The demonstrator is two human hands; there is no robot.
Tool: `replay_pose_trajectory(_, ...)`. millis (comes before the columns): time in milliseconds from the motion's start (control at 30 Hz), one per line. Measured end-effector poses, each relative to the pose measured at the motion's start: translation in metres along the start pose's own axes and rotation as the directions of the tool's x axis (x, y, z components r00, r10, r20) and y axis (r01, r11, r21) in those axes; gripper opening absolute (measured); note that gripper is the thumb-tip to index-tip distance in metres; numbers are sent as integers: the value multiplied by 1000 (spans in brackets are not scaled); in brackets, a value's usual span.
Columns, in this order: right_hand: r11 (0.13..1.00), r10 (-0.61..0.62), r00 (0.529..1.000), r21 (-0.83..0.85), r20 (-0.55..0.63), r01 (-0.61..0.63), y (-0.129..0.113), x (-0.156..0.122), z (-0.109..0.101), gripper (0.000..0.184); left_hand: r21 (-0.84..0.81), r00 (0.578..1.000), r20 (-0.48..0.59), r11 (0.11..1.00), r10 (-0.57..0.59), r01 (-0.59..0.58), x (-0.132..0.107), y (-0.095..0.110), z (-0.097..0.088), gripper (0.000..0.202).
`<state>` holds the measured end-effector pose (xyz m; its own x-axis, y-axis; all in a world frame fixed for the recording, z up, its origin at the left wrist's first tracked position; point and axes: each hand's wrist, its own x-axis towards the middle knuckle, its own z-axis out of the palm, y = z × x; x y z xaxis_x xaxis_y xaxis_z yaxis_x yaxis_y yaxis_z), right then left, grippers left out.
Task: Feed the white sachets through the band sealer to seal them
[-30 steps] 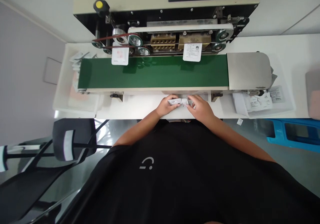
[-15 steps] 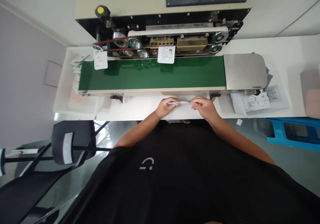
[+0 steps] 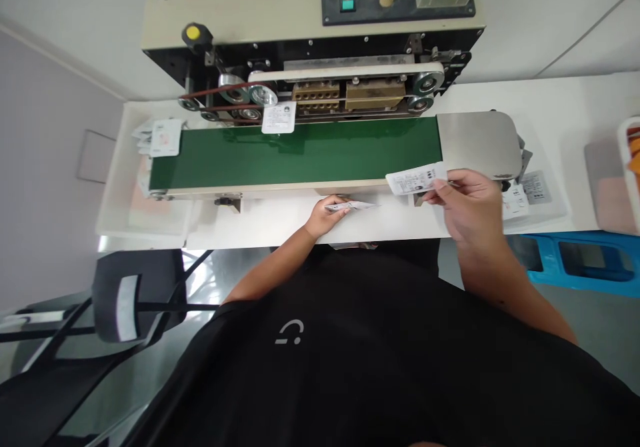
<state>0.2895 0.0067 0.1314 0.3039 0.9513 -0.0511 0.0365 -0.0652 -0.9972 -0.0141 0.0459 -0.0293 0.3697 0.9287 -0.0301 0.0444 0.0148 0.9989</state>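
My left hand (image 3: 323, 218) is closed on a few thin white sachets (image 3: 357, 205), seen nearly edge-on, just in front of the machine. Raised near the belt's right end, my right hand (image 3: 473, 207) pinches one printed white sachet (image 3: 413, 179) by its right end. The band sealer (image 3: 295, 24) stands before me with a green conveyor belt (image 3: 310, 157). Along its sealing bands hangs a printed sachet (image 3: 279, 119) over the belt. Another sachet (image 3: 166, 139) lies at the belt's left end.
At the left end sits a clear plastic bin (image 3: 115, 224) with sachets in it. A second clear bin (image 3: 555, 215) with sachets is at the right. A blue stool (image 3: 545, 260) stands below the table on the right, and a black chair (image 3: 140, 294) on the left.
My right hand has moved away from the left, rightward and up, carrying one sachet. The sachets at the sealer have travelled left; the leading one now lies at the belt's left end.
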Motion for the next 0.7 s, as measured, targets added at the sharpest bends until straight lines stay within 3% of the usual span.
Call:
replay_pose_trajectory(133, 994, -7, 998, 105, -55, 12, -27, 28, -19, 30, 79, 1000, -28, 997, 9, -7, 1, -1, -1, 52)
replay_pose_trajectory(233, 987, 96, 990, 138, -103, -81, -29, 70, -27, 27, 95, 999, -26, 995, 17, -15, 2, 1, -2, 51)
replay_pose_trajectory(333, 991, 129, 972, 57, -196, -120, -24, 117, -29, 36, 88, 999, -27, 996, 25, -23, 1, 1, -2, 49)
replay_pose_trajectory(467, 986, 131, 973, -78, -190, -148, -23, 162, -23, 49, 86, 999, -40, 996, 13, -10, 0, -2, -2, 49)
replay_pose_trajectory(567, 980, 137, 978, -125, -158, -157, -25, 180, -13, 54, 79, 999, -40, 997, 10, -7, 0, -3, -2, 47)
replay_pose_trajectory(700, 992, 74, 993, -95, -92, -83, -22, 195, 1, 57, 88, 999, -41, 996, 12, -8, 0, -3, -2, 46)
